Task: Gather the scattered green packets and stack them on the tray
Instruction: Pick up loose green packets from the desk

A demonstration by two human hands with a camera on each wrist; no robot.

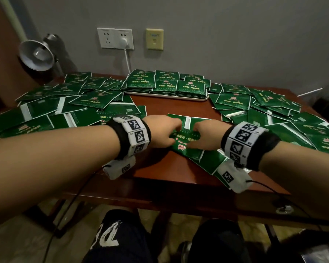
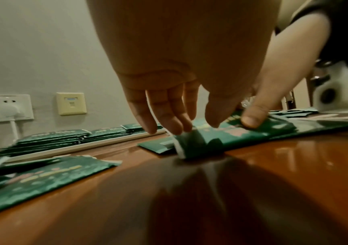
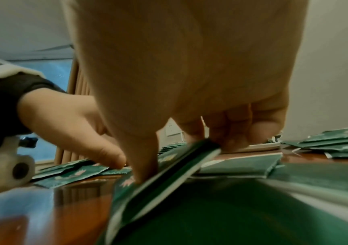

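Hands: left hand (image 1: pixel 160 130) and right hand (image 1: pixel 205 135) sit side by side at the near middle of the wooden table (image 1: pixel 171 171), both on the same small bundle of green packets (image 1: pixel 184 133).
Left grip: fingers (image 2: pixel 175 122) curl over the bundle's far edge, thumb pressing its top.
Right grip: thumb on top, fingers (image 3: pixel 231 132) tucked behind, pinching the tilted bundle.
Bundle: lies directly under both hands, long side running left to right between them; neither hand is nearer.
Loose packets: heaps spread left (image 1: pixel 51 111) and right (image 1: pixel 273 111) of the hands.
Tray: white tray (image 1: pixel 167 97) straight ahead at the far middle, already carrying rows of stacked packets (image 1: pixel 167 82).
Next, I'd judge: lift and carry forward.
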